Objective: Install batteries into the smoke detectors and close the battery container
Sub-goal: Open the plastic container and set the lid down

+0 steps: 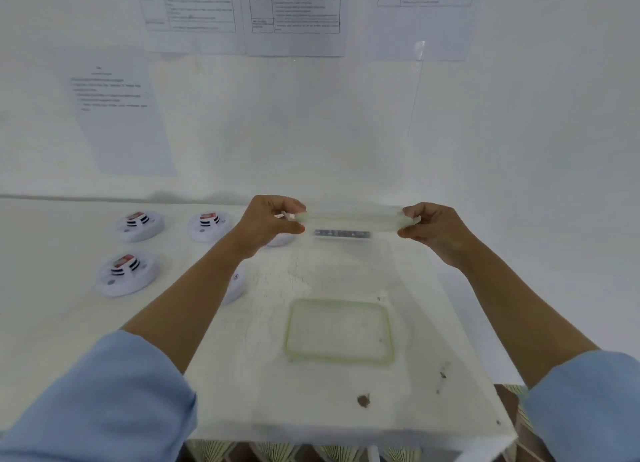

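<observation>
Your left hand (273, 219) and right hand (429, 229) each pinch one end of the battery container (349, 215), which is beyond the lid (339, 330); the smoke detectors (138, 224) lie to the left of the lid.

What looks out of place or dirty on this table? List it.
A small brown stain marks the white table cover near its front edge, with dark specks to its right. The green-rimmed clear lid lies apart from the translucent plastic container held above.
</observation>
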### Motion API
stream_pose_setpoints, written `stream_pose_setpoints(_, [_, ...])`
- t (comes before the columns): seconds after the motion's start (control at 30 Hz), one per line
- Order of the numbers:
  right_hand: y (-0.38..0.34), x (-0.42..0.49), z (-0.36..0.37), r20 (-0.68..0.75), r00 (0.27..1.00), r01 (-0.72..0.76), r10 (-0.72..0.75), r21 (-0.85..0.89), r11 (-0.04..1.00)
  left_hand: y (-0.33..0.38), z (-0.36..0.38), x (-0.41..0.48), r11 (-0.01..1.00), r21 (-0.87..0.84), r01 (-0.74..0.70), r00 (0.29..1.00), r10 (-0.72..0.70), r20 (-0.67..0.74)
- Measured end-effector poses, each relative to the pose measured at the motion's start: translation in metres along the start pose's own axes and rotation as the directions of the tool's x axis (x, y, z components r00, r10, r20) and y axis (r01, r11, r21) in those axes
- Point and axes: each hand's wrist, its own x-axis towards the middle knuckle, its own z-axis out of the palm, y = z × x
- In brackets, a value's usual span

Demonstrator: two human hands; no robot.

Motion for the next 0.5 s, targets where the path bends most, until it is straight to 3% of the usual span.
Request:
stream_pose_setpoints(0.27, [0.026, -0.071, 0.013, 0.069, 0.997, 0.03, -0.025, -0.076, 0.997, -0.012, 0.007, -0.078, 0.986, 0.162, -0.038, 0.995, 0.023, 0.092])
stream_pose_setpoints(0.5, [0.06, -0.094, 0.021, 0.049, 0.999, 0.036, -0.021, -0.337, 0.941, -0.047, 0.013, -0.1, 0.94, 0.341, -0.007, 0.992, -0.037, 0.122])
